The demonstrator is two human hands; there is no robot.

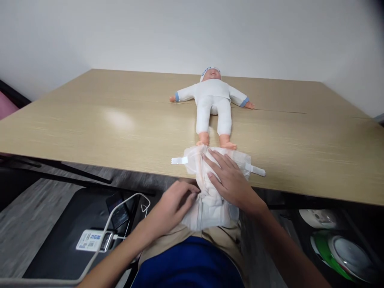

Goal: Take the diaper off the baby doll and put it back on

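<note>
An unfolded white diaper (210, 200) lies partly on the table's front edge and hangs down toward my lap. Its two side tabs stick out left and right on the tabletop. My right hand (226, 178) rests flat on the diaper's upper part, fingers spread. At the diaper's left edge, my left hand (177, 202) has its thumb and fingers drawn together on the material. Just beyond the diaper, a baby doll (213, 92) in white clothes and a printed cap lies on its back, arms stretched out and feet close to the diaper.
The wooden table (90, 120) reaches back to a pale wall. Below it on the left, a black chair seat (66, 224) holds a phone (118, 210) and a white power bank (93, 240) with a cable (102, 236). At lower right lies a green and clear round object (345, 256).
</note>
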